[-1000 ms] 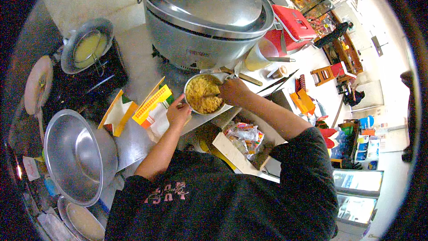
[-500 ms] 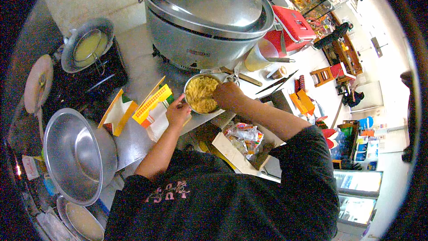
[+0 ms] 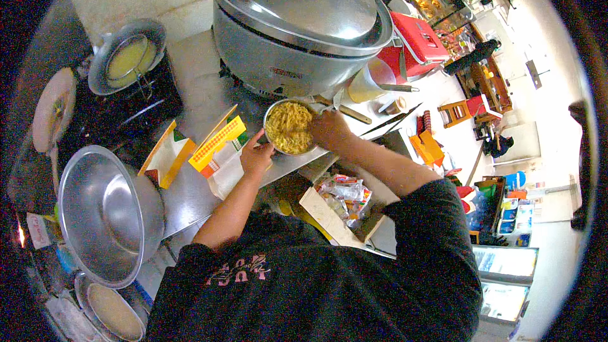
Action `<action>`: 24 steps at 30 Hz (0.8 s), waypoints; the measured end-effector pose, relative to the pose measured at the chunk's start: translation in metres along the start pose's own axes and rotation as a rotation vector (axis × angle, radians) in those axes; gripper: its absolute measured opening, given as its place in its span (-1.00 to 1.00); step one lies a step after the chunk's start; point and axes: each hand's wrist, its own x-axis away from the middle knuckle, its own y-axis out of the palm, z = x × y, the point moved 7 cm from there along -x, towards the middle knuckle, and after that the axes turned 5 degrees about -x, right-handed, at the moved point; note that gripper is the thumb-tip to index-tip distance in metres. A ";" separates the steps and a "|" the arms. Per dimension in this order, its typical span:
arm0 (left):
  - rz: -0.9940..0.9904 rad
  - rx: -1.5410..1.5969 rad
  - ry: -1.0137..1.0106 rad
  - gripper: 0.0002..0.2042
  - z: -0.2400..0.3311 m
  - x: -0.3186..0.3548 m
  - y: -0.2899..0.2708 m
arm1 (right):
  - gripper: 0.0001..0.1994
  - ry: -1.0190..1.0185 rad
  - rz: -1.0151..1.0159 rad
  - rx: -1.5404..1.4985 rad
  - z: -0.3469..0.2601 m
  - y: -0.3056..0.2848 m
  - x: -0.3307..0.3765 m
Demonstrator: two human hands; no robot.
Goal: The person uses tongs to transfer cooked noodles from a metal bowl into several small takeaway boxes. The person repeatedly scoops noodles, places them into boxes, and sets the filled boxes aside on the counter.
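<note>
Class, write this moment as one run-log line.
left hand: at left of bowl; right hand: over bowl's right edge, grip hidden; inside: noodle-like food; nearby: yellow cartons, lidded cooker

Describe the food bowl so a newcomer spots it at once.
Find the big lidded silver cooker at top centre. Just below it in the picture, between the left hand and right hand, is a small round metal bowl. Unlike the much larger metal basin at lower left, it is filled with yellowish, stringy-looking food.
</note>
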 end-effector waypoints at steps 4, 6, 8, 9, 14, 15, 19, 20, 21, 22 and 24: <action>0.055 -0.242 0.182 -0.46 0.003 -0.001 0.000 | -0.79 0.364 -0.150 -0.007 0.022 0.003 0.008; 0.045 -0.261 0.224 -0.46 0.009 0.001 0.000 | -0.80 0.359 0.039 -0.124 0.020 -0.007 0.007; 0.030 -0.207 0.188 -0.47 0.014 0.002 0.002 | -0.83 0.124 0.055 -0.067 0.004 -0.004 0.004; 0.025 -0.215 0.175 -0.47 0.018 0.003 0.002 | -0.84 -0.014 -0.018 -0.012 -0.004 0.005 0.005; -0.007 -0.132 -0.028 -0.49 0.022 0.007 -0.003 | -0.82 0.272 0.011 -0.027 0.022 0.022 0.012; -0.020 -0.078 -0.025 -0.49 0.026 0.007 -0.001 | -0.82 0.214 0.008 -0.063 0.018 0.024 0.010; 0.030 -0.077 -0.041 -0.50 0.037 0.009 -0.003 | -0.75 0.123 -0.060 -0.088 0.012 0.017 0.016; 0.056 -0.161 -0.027 -0.50 0.039 0.011 -0.007 | -0.72 0.210 -0.094 -0.048 0.022 0.014 0.023; 0.008 -0.105 -0.030 -0.50 0.039 0.014 -0.005 | -0.69 0.319 -0.199 -0.003 0.033 0.013 0.034; -0.024 -0.094 0.005 -0.51 0.042 0.013 -0.006 | -0.57 0.387 -0.188 0.055 0.045 0.003 0.039; -0.048 -0.129 -0.003 -0.53 0.039 0.014 -0.005 | -0.51 0.448 -0.165 -0.009 0.070 -0.014 0.057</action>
